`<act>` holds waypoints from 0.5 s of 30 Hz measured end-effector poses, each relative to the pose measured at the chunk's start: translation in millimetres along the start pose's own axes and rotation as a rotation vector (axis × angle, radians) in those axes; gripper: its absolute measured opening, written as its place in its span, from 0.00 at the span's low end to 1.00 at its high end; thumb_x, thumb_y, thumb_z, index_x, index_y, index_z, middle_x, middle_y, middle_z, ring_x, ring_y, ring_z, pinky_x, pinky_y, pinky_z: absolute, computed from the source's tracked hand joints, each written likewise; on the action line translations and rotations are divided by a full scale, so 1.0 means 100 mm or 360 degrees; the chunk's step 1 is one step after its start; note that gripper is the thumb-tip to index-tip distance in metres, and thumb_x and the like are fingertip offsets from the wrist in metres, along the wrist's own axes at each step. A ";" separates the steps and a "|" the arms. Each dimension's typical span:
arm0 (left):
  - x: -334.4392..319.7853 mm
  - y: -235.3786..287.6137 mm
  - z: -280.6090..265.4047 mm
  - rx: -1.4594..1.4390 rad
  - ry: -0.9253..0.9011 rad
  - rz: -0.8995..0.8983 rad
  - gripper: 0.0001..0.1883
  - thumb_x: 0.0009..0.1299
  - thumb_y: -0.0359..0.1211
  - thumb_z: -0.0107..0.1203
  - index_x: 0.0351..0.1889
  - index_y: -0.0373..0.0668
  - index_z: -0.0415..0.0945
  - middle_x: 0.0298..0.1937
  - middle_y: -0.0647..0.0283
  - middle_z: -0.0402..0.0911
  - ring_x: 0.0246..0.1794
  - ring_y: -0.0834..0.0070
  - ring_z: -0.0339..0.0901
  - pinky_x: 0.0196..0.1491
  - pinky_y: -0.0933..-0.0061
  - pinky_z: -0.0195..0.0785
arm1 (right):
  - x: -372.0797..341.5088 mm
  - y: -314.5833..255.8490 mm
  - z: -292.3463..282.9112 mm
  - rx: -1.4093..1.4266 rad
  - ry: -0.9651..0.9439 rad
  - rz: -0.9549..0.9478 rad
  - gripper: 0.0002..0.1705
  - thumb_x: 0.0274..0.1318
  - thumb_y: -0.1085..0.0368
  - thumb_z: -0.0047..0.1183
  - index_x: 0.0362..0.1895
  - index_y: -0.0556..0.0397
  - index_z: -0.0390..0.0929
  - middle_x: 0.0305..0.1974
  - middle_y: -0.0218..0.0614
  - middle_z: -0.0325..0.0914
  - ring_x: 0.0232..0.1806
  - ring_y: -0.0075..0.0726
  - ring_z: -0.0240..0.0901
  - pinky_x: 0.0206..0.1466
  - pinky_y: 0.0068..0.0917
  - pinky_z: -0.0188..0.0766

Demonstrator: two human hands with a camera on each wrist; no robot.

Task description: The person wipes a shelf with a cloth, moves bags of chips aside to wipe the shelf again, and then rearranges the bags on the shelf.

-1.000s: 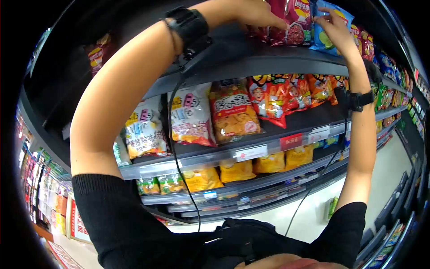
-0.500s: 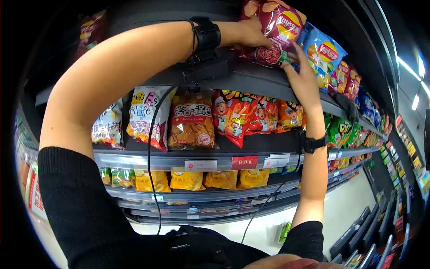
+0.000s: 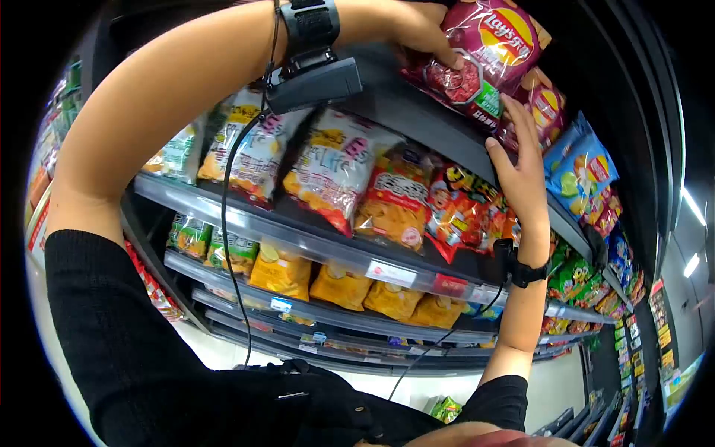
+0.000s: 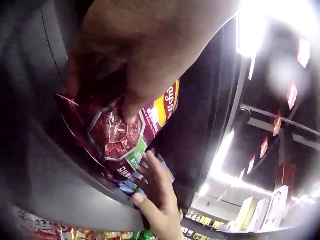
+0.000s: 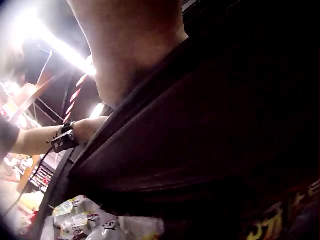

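A maroon Lay's bag [image 3: 495,41] stands tilted on the upper shelf. My left hand [image 3: 417,28] grips its left side, thumb on the printed front; in the left wrist view the same hand [image 4: 135,50] presses its thumb on the bag [image 4: 117,132]. With fingers spread and fairly straight, my right hand [image 3: 523,175] touches the bag's lower right corner; the left wrist view shows this hand [image 4: 161,197] beside that corner too. Another maroon bag [image 3: 544,108] stands behind its fingers, and a blue bag [image 3: 581,167] is farther right. The right wrist view is mostly dark.
White snack bags [image 3: 331,167], a brown-and-red bag [image 3: 395,197] and red bags [image 3: 462,212] fill the shelf below. Yellow bags [image 3: 279,276] stand lower down. A cable [image 3: 227,223] hangs from the left wrist device [image 3: 316,82]. The upper shelf's front edge [image 3: 439,130] runs beneath both hands.
My right hand has moved from the blue bag to the maroon bag's lower corner. A second maroon bag now shows between the gripped one and the blue one. The head view has shifted and tilted.
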State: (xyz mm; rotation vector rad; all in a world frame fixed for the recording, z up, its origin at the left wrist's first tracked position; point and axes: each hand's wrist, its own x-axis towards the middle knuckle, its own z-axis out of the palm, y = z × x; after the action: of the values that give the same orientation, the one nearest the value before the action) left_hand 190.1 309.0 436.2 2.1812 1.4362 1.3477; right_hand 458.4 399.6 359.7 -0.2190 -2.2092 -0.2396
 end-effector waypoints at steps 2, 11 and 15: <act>-0.28 -0.16 -0.35 0.0109 0.0017 0.0096 0.31 0.63 0.32 0.70 0.65 0.43 0.72 0.52 0.60 0.84 0.46 0.69 0.82 0.42 0.63 0.81 | 0.22 -0.27 0.15 0.0247 -0.0192 0.0031 0.34 0.62 0.69 0.54 0.73 0.50 0.65 0.72 0.47 0.63 0.74 0.48 0.62 0.76 0.38 0.55; -1.24 -0.99 -1.95 0.0645 0.0389 -0.0364 0.40 0.62 0.44 0.73 0.70 0.45 0.67 0.60 0.52 0.81 0.55 0.57 0.81 0.44 0.53 0.82 | 1.08 -1.45 1.11 0.0103 -0.0526 -0.0411 0.32 0.72 0.52 0.47 0.74 0.54 0.64 0.73 0.53 0.64 0.75 0.55 0.60 0.77 0.40 0.56; -1.54 -1.11 -2.43 0.0605 0.0567 -0.0666 0.39 0.64 0.46 0.72 0.72 0.49 0.67 0.59 0.54 0.83 0.60 0.56 0.79 0.48 0.54 0.81 | 1.47 -1.91 1.59 0.0175 -0.0340 -0.0484 0.28 0.70 0.51 0.48 0.65 0.56 0.74 0.62 0.52 0.76 0.68 0.53 0.68 0.71 0.42 0.63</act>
State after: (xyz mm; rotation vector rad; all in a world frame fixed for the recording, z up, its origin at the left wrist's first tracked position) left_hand -84.4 168.8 418.6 1.7233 2.2917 1.4396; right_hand 202.6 265.2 363.9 0.1613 -2.4565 -0.2697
